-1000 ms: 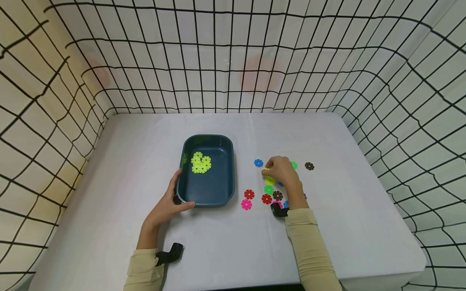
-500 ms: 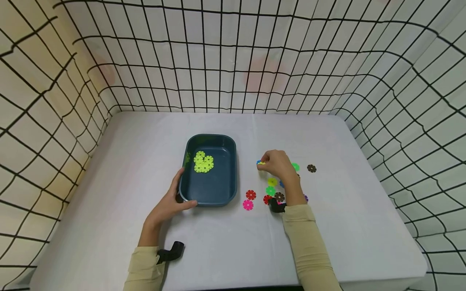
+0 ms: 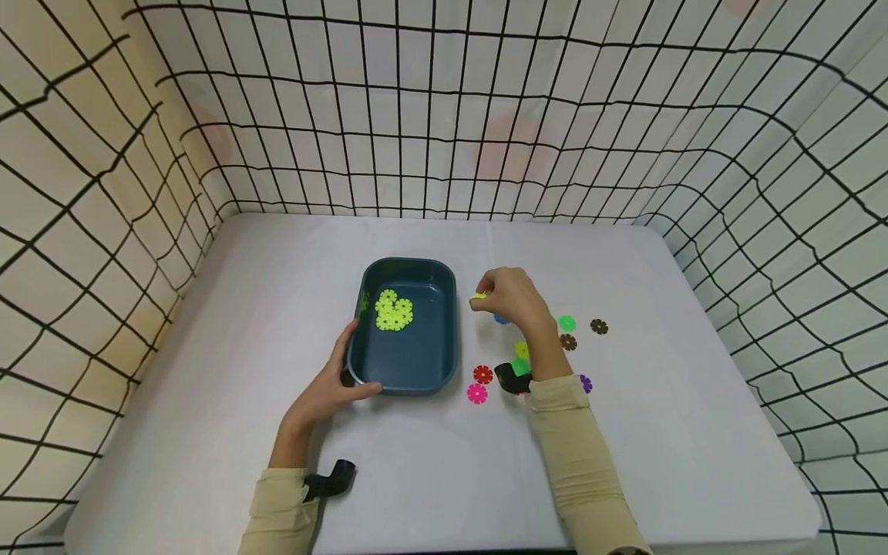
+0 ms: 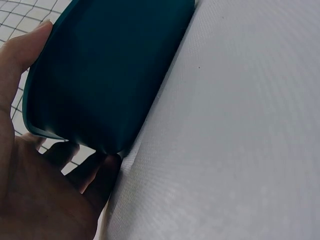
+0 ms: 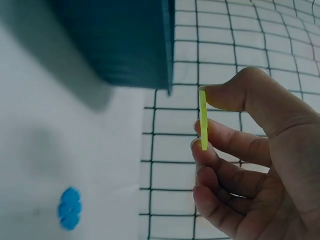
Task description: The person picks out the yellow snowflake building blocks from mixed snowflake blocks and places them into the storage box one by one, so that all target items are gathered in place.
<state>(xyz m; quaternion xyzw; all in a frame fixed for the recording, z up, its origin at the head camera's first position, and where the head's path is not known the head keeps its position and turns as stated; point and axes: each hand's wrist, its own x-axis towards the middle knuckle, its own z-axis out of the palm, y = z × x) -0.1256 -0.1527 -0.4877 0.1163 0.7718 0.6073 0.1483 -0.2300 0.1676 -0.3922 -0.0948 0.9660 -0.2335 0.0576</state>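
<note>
A dark blue plastic tray lies on the table, with several yellow snowflake-shaped discs clustered inside on its left half. My left hand grips the tray's near left corner. In the left wrist view the thumb lies along one side and the fingertips are at the adjoining wall. To the right of the tray, my right hand pinches a yellow snowflake disc between thumb and fingertips, seen edge-on in the right wrist view and raised above the table.
Loose snowflake discs lie right of the tray: red, pink, green, brown, purple, yellow and blue, some partly hidden by the right arm. Black wire mesh surrounds the white table.
My right hand has lifted the yellow disc from among the loose pieces and moved left toward the tray. My left hand keeps its grip on the tray; the head view has shifted slightly.
</note>
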